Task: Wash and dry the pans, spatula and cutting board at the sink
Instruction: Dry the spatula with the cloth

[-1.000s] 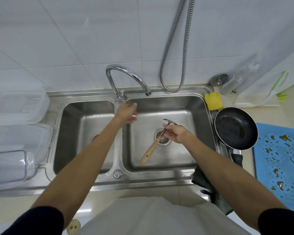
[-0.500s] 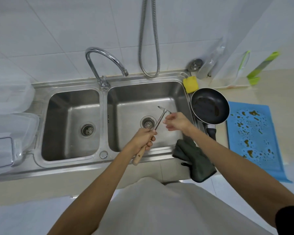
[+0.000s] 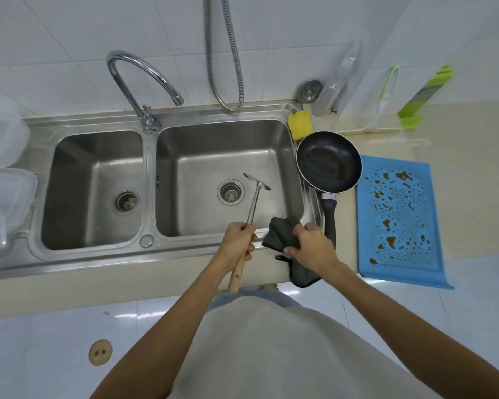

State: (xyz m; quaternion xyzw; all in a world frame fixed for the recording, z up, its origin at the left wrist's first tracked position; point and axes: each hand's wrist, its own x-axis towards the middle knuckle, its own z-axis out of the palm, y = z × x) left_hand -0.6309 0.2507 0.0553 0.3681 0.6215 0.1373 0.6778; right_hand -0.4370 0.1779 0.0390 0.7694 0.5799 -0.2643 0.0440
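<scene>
Over the near edge of the right basin, the spatula is held by the left hand, the grip closed round its wooden handle and the metal blade pointing far. A dark cloth is bunched in the grip of the right hand, just beside it. The spatula is judged light, rigid and probably wet. The handle is judged the safe hold, and the thin blade is to be wiped with care.

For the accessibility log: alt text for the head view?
Over a double sink, the left hand holds a spatula by its handle while the right hand grips a dark cloth at the front rim. A dirty pan and stained cutting board sit at right.
</scene>
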